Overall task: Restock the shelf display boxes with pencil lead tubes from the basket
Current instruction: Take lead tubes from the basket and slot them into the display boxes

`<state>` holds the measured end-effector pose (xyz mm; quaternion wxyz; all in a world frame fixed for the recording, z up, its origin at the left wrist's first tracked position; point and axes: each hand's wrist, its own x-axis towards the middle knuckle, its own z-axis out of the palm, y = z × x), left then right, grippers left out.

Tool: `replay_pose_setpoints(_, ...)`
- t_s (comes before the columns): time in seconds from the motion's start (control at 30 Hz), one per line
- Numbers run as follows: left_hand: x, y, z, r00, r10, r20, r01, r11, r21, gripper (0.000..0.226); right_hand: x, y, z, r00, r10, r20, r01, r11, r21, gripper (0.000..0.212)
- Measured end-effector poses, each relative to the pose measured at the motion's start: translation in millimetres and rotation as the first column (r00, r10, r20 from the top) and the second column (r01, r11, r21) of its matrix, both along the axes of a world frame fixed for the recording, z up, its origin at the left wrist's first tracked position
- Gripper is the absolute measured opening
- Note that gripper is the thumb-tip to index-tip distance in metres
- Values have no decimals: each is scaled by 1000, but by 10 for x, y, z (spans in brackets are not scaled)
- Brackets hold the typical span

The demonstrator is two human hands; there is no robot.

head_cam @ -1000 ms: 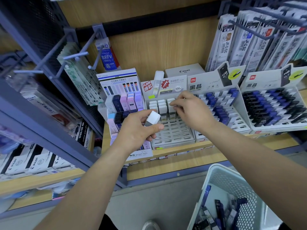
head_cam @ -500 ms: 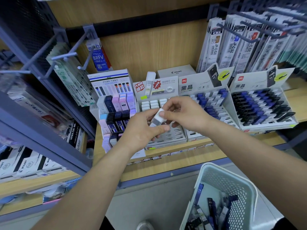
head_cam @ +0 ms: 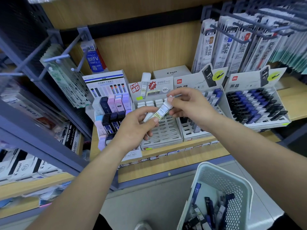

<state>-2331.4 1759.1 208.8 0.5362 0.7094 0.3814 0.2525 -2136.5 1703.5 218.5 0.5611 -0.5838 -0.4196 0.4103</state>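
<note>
Left of the white slotted cardboard display box (head_cam: 164, 135) stands a stepped tray of pastel and navy lead cases (head_cam: 113, 112), which I leave alone. Just in front of the display box, and above its empty front slots, my left hand (head_cam: 134, 130) pinches the lower end of a slim white plastic lead tube (head_cam: 162, 110) between thumb and fingers (head_cam: 144, 110), curled closed around it. The lead tube is tilted, with its cap end raised toward the box's right side and its yellow-green label facing me. My right hand (head_cam: 192, 107), over the box's right edge, grips the white cap end with its fingertips, so both hands are on the one tube. I judge it very light and stiff, with smooth, rather slippery walls, and the leads inside would snap if it were dropped or forced. I would hold it by the flat sides near the cap and slide it straight down into a slot behind the filled back row. Right of the display box sit two trays of blue and black tubes (head_cam: 254, 107). Below and right of it, on the floor, the pale green perforated plastic basket (head_cam: 222, 181) holds more dark tubes.
</note>
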Motion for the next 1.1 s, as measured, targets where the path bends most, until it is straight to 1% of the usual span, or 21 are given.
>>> replay_pose_setpoints(0.07,21,-5,-7,1000,6,10,-6,1000,6,26,-11,-8,19,1000,2,-17,-2,1000,17,15)
replay_pose_setpoints(0.1,35,-10,-8,1000,9,7,-9,1000,12,26,-7,-10,32,1000,-9,2,9,1000,28,15)
replay_pose_setpoints(0.17,48,-3,-10,1000,18,-21,-18,1000,18,31,55,-6,59,994,-74,75,70,996,52,15)
replay_pose_setpoints(0.27,13,52,-20,998,42,-47,-42,999,-16,48,232,-6,63,960,-158,230,142,986,85,14)
replay_pose_setpoints(0.3,-10,74,-29,998,42,-50,-42,999,-11,52,284,-6,37,935,-172,310,150,984,94,15)
replay_pose_setpoints(0.37,-60,97,-48,998,37,-40,-37,999,4,53,345,-5,-48,857,-177,483,154,984,86,16)
replay_pose_setpoints(0.43,-96,112,-65,999,51,-10,-52,998,-23,47,337,10,-137,783,-151,604,135,988,72,14)
replay_pose_setpoints(0.47,-108,122,-70,998,62,1,-62,997,-35,41,328,31,-175,760,-140,635,122,990,73,12)
replay_pose_setpoints(0.57,-116,129,-66,996,91,8,-90,995,-43,33,310,100,-231,720,-132,681,102,991,85,10)
replay_pose_setpoints(0.7,-130,125,-63,993,114,2,-114,993,-21,24,296,149,-285,634,-89,768,53,996,72,10)
replay_pose_setpoints(0.77,-136,121,-46,994,112,17,-111,993,-28,21,299,146,-305,623,-64,780,28,998,60,11)
replay_pose_setpoints(0.87,-145,113,-14,989,126,71,-122,991,-60,23,306,138,-288,623,-41,781,-2,999,54,11)
replay_pose_setpoints(0.93,-148,114,-8,986,136,93,-129,988,-82,25,302,134,-268,625,-14,780,-21,999,35,14)
replay_pose_setpoints(1.03,-142,121,-16,989,135,61,-129,987,-94,33,298,147,-272,597,22,802,-26,1000,-8,17)
replay_pose_setpoints(1.1,-143,127,-22,992,125,22,-123,990,-70,39,290,156,-293,567,14,824,-16,1000,-6,14)
